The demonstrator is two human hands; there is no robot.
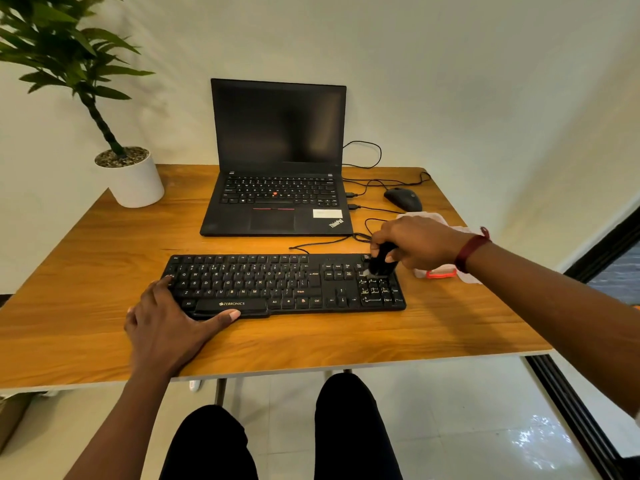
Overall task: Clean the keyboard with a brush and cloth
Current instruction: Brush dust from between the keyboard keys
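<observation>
Gripping a black brush [382, 261], the right hand [415, 242] has its fingers curled round the handle, with the tip down at the top of the number pad, on the keyboard [277, 282] end under that hand. A pale cloth [431, 216] lies on the table [104, 271] just beyond and beneath that wrist. The left hand [169, 320] rests spread and flat on the opposite near corner, thumb along the front edge — holding nothing. Beyond the right knuckles sit a mouse [403, 198] and, further left, an open laptop [277, 202].

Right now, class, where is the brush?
Head view: the right hand holds the brush on the keyboard, at its far right corner, near the cloth.
</observation>
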